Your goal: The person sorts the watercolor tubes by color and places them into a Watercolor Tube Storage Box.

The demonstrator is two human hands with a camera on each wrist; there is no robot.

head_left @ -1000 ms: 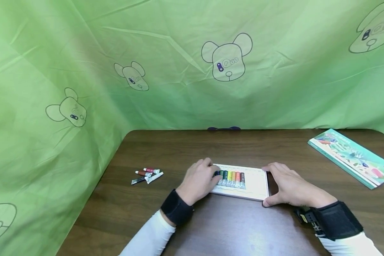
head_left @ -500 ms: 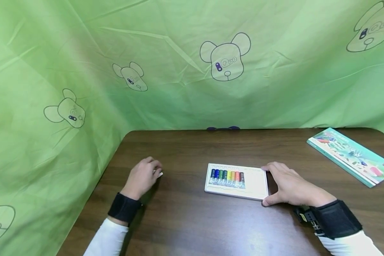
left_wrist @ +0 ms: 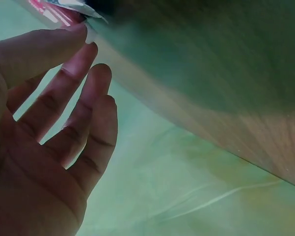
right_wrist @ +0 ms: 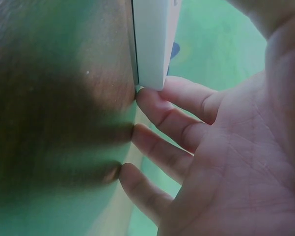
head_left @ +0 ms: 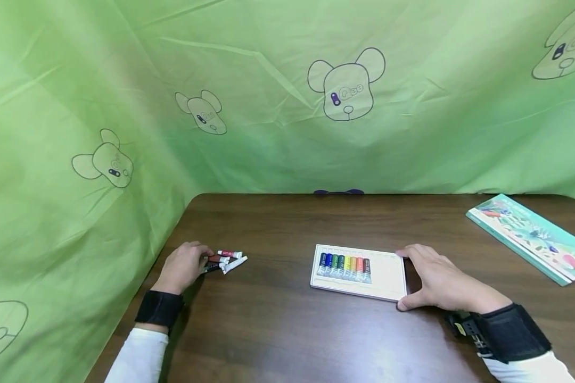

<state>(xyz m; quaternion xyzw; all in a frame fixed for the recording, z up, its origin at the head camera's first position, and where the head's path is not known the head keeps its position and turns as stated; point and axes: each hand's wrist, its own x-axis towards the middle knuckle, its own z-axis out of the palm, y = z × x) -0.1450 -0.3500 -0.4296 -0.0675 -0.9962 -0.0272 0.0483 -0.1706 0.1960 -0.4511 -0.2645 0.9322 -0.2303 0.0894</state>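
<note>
The loose paint tubes (head_left: 222, 260) lie in a small heap on the left part of the table, a red-labelled one farthest, a white one angled to the right, darker ones beneath. The left hand (head_left: 182, 267) has its fingertips on the near-left end of that heap; in the left wrist view the fingers (left_wrist: 64, 105) are nearly straight and a little spread, with one fingertip against a tube's crimped end (left_wrist: 71, 6), and nothing is yet pinched or closed in. So that hand is open and merely touching.

To lift one tube cleanly, it seems best to single out the top one and pinch it across its body — not the flat tail, which would let it swing — so the others are not dragged along.

Well to the right sits the white tray (head_left: 387, 276), with a row of coloured tubes (head_left: 345, 264) packed in its left part and its right part bare. The right hand (head_left: 438, 284) rests relaxed and open against the tray's right edge, fingers along the far corner and thumb at the near corner; the right wrist view shows a fingertip (right_wrist: 154, 105) touching the tray's corner (right_wrist: 152, 44). It steadies the tray without gripping it.

The table (head_left: 287, 330) is dark brown wood grain with rounded far corners. At far right lies a teal printed box lid (head_left: 532, 236). Behind and to the left hangs a green cloth (head_left: 268, 133) printed with bear heads — creased, closing in the space.
</note>
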